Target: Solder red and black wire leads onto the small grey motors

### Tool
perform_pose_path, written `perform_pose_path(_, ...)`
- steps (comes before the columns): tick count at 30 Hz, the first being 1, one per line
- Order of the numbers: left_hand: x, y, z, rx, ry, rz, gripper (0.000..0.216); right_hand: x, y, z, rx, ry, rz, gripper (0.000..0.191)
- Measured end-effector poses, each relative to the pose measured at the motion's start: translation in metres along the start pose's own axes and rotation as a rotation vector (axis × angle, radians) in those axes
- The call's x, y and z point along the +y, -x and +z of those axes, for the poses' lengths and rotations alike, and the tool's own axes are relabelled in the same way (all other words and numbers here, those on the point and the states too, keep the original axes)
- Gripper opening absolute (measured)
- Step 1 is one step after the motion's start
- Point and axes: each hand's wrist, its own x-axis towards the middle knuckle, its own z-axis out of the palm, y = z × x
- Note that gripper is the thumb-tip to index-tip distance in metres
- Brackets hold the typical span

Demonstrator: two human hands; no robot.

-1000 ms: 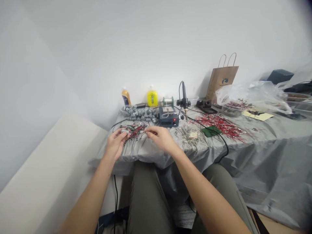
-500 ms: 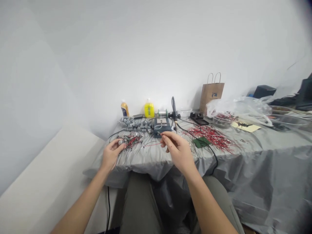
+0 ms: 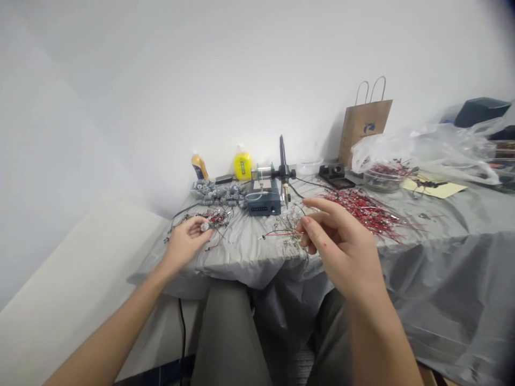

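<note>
My left hand (image 3: 184,247) rests on the grey-covered table (image 3: 241,252) and pinches a small silver cylindrical part (image 3: 205,227) beside a tangle of red and black wired parts (image 3: 213,217). My right hand (image 3: 341,246) is raised above the table edge, its thumb and fingers pinched on a thin red wire (image 3: 277,234) that stretches left from the fingertips. Beyond the hands stands a blue soldering station (image 3: 263,201) with a soldering iron (image 3: 282,161) upright in a holder.
A heap of grey cylinders (image 3: 219,191), an orange bottle (image 3: 198,165) and a yellow bottle (image 3: 242,162) line the back wall. Red wires (image 3: 362,203) spread to the right, with a brown paper bag (image 3: 364,126) and a clear plastic bag (image 3: 422,153) behind. My legs are under the table.
My right hand has lifted away from the wired pile and moved right and toward me, drawing a red wire out. My left hand stayed by the pile with the silver part.
</note>
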Motion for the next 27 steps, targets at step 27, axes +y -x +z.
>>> perform_pose_path(27, 0.081, -0.060, -0.026, -0.313, -0.663, 0.535, 0.043, 0.032, 0.026, -0.064, 0.233, 0.102, 0.154, 0.025)
